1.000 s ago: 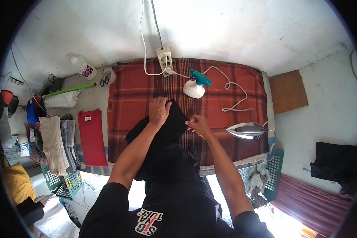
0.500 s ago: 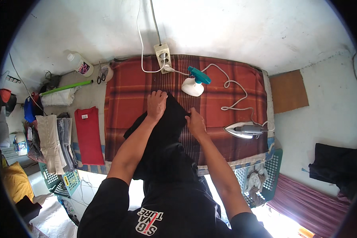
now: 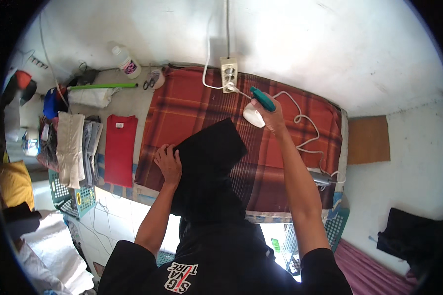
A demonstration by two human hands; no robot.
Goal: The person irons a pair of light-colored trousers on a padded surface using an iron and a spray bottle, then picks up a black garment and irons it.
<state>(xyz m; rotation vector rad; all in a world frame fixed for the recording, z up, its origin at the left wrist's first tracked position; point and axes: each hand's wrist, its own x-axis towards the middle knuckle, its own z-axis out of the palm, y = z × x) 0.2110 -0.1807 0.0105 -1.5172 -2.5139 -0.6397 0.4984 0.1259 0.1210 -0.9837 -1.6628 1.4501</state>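
Note:
A black garment (image 3: pixel 209 157) lies spread across the red plaid cloth (image 3: pixel 184 98), its near part reaching up against my black shirt. At the garment's left edge rests my left hand (image 3: pixel 169 166), fingers apart and touching the fabric. My right hand (image 3: pixel 274 117) is wrapped around a white spray bottle (image 3: pixel 253 116) with a teal trigger head, beyond the garment and to its right. Part of the bottle is covered by my fingers. The iron (image 3: pixel 323 179) sits at the right edge of the plaid cloth, partly hidden behind my right forearm.
A white cord (image 3: pixel 307 118) winds from the power strip (image 3: pixel 229 73) to the iron. To the left lie a folded red shirt (image 3: pixel 119 152), folded beige trousers (image 3: pixel 70 147), scissors (image 3: pixel 150 83) and a white bottle (image 3: pixel 127 64). A green basket (image 3: pixel 335 228) stands below the right edge.
My right hand has left the garment and taken hold of the spray bottle. My left hand has moved left and nearer, to the garment's left edge. The garment now lies wider.

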